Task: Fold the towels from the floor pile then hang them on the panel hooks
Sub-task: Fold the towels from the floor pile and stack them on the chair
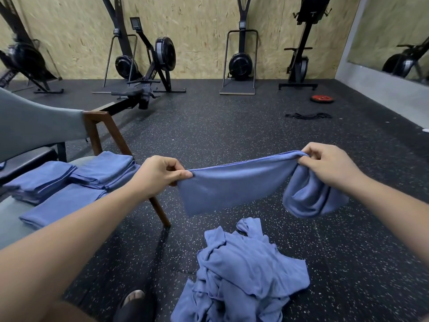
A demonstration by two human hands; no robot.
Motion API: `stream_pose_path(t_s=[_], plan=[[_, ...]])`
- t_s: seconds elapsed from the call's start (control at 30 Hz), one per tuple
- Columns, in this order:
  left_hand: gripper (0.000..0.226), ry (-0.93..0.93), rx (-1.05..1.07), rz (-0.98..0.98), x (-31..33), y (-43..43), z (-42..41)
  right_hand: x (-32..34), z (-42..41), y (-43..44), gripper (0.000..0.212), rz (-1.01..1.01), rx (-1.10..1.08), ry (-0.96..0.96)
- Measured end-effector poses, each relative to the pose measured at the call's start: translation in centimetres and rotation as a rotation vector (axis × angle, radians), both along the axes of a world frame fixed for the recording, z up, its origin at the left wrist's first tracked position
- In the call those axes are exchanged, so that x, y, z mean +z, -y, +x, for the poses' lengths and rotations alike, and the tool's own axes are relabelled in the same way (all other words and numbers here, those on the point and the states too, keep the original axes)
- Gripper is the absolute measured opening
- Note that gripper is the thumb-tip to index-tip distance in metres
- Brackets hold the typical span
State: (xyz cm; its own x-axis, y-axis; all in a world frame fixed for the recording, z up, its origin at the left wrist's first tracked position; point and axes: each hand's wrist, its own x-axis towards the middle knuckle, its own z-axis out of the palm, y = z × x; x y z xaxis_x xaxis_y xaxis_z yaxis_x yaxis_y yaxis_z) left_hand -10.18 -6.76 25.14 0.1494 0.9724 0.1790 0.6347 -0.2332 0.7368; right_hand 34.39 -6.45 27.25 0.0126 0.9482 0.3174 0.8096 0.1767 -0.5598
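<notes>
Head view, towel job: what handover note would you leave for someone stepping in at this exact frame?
Left hand: pinches one top corner of a blue towel.
Right hand: grips the other end, which hangs bunched below it.
The towel is stretched in the air above the floor pile, not yet folded.
Done: folded towels lie in stacks on the chair to the left.
Left: fold this towel, work through the pile, then hang everything; the panel hooks are not in view.
</notes>
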Motion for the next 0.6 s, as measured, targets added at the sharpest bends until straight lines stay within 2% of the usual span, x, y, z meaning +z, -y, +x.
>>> stream_pose_path(t_s=[0.1,0.37,0.53,0.6], plan=[[0.011,0.091,-0.036,-0.063,0.1,0.2,-0.1,-0.4,0.2,-0.2,0.011,-0.027,0.002,-0.013],[0.009,0.181,0.002,-0.030,0.5,0.3,0.2,-1.7,0.4,-0.8,0.012,-0.099,0.011,-0.035],[0.007,0.005,0.014,0.046,0.4,0.4,0.4,-2.7,0.4,-1.0,0.008,-0.140,0.041,-0.087],[0.008,-0.088,0.007,0.067,0.6,0.8,0.8,-3.2,0.1,-0.8,0.013,-0.169,0.044,-0.101]])
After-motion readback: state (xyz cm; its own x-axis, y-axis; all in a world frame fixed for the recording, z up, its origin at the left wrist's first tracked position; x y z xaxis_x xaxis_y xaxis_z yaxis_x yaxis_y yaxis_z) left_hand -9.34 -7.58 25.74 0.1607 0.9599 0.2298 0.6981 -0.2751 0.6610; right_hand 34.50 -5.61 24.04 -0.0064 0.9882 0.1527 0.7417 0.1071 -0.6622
